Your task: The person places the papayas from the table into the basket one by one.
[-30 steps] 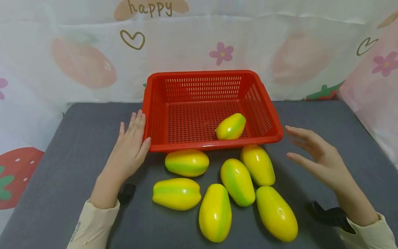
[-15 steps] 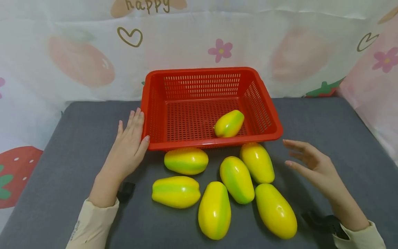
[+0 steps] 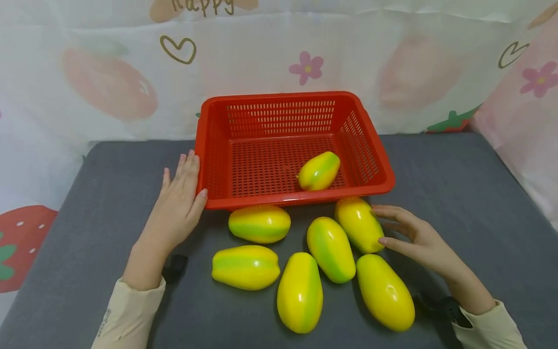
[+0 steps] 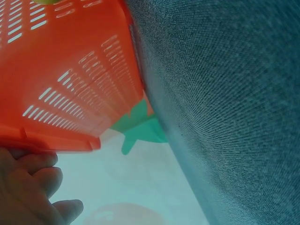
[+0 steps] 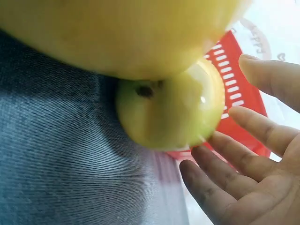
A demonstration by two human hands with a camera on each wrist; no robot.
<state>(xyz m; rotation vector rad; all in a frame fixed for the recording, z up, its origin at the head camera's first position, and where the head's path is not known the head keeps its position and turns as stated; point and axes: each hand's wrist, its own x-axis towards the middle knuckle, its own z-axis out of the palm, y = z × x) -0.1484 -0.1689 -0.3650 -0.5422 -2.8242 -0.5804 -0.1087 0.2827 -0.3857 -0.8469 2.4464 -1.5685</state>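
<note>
A red plastic basket (image 3: 279, 198) with slotted walls stands at the back of the table, one yellow-green papaya (image 3: 319, 171) lying inside it. My left hand (image 3: 174, 206) rests flat along the basket's left side, fingers straight; the left wrist view shows its fingertips at the red rim (image 4: 51, 146). On the right, my right hand (image 3: 414, 237) has come up to a papaya (image 3: 359, 225) just in front of the basket. Its fingers are spread and slightly bent, fingertips right at the fruit's right side. In the right wrist view this papaya (image 5: 168, 112) sits beyond the fingertips.
Several more papayas lie in front of the basket: one against its front wall (image 3: 259, 224), others nearer, such as the right-hand one (image 3: 385, 293). Grey cloth covers the table (image 3: 471, 194). A printed curtain (image 3: 261, 53) hangs right behind the basket.
My right hand has moved left and down, from apart at the right to the papaya's side. The left hand stays at the basket. The whole view has shifted slightly.
</note>
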